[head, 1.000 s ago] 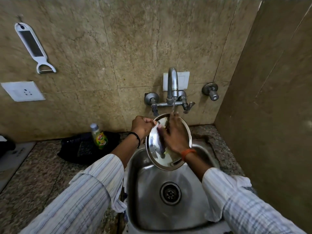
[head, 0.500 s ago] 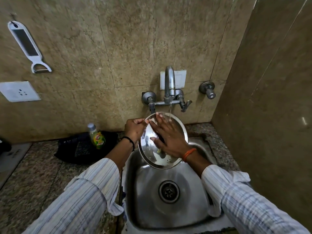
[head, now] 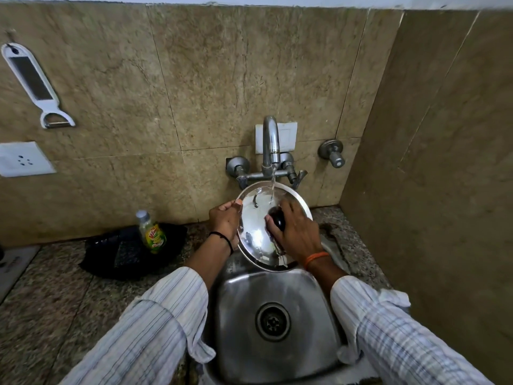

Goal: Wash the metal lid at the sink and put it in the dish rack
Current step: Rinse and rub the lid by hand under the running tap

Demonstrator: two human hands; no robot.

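The round metal lid (head: 254,223) is held tilted above the steel sink (head: 249,329), under a thin stream of water from the tap (head: 270,143). My left hand (head: 224,222) grips the lid's left rim, thumb on the shiny face. My right hand (head: 295,232) lies on the lid's right half, its fingers curled around a dark knob (head: 277,220) at the lid's middle. The lid's lower right edge is hidden behind my right wrist.
A black mesh basket (head: 122,254) sits on the granite counter left of the sink, with a green dish soap bottle (head: 152,233) in it. A white peeler (head: 36,84) hangs on the wall. Tiled walls close the back and the right side.
My right hand went from lying flat on the lid's face to curling around the dark knob. My left hand kept its hold on the rim. Water keeps running.
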